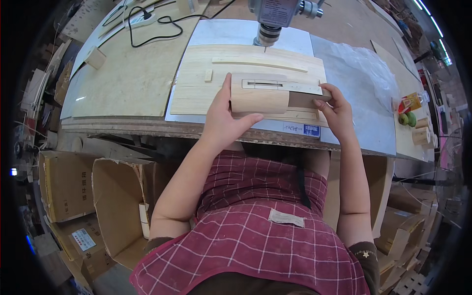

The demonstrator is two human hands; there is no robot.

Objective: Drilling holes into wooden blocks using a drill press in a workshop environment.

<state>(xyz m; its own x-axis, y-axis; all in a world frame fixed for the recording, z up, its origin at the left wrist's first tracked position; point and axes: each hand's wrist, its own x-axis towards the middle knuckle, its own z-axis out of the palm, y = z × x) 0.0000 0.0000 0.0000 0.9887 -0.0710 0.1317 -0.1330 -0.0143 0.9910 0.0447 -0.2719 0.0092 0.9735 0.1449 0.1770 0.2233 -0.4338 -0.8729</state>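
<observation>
A pale wooden piece with rounded sides and a flat top (259, 101) lies on the wooden board, its long side running left to right. A narrow slot inside an outlined plate shows on its top. My left hand (222, 118) cups its left end, with the thumb stretched along the near side. From the piece's right end sticks out a grey-brown block (301, 100) with a pale strip (305, 88) along the top. My right hand (338, 110) pinches the block's right end between thumb and fingers. How far the block reaches inside the piece is hidden.
Above the board (189, 93) hangs a drill press head (269, 34), its thin bit pointing down. A wooden strip (260, 64) and small block (208, 75) lie on the board. Plastic film (366, 66) and wooden cylinders (422, 135) are to the right; a black cable (167, 37) far left; cardboard boxes (115, 206) below.
</observation>
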